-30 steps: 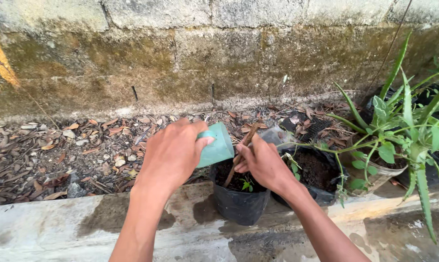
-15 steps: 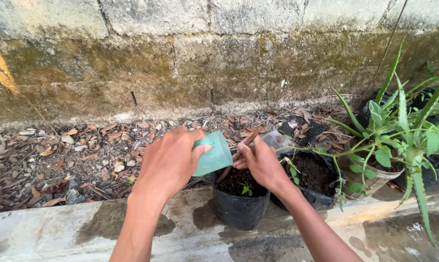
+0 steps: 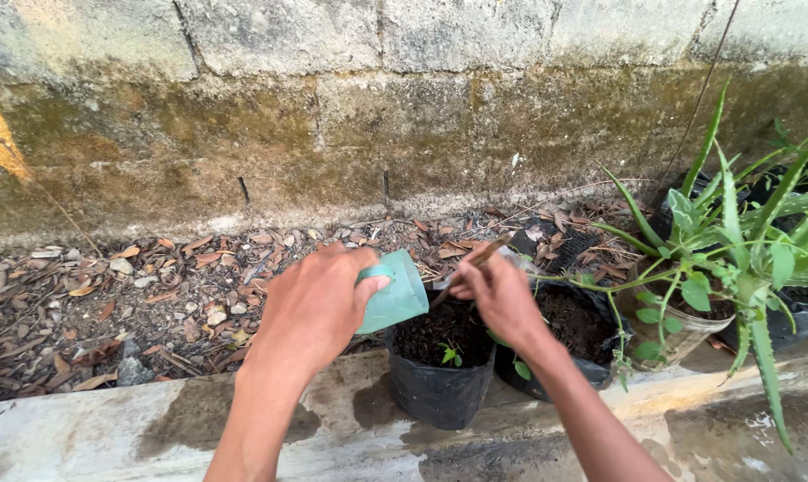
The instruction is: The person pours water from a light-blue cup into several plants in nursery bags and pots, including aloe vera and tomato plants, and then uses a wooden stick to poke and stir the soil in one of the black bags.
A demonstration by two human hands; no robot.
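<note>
While a mossy block wall fills the background and dry leaf litter carpets the ground at its foot, a person works over a wet concrete ledge that runs across the foreground. A spiky green plant crowds the right side, its leaves reaching over the ledge. Two black grow bags stand on the ledge, touching: the larger right bag and the front bag, which holds dark soil and a small seedling. The left hand grips a tilted pale green cup, its mouth just above the front bag's rim. The right hand is closed on a thin brown stick, which slants up and away from the soil. By the look of it, the soil is being filled or watered and loosened around the seedling; any further pour seems to call for a slow tilt, clear of the sprout. Open room lies to the left along the ledge; the right is hemmed in by bags and leaves.
</note>
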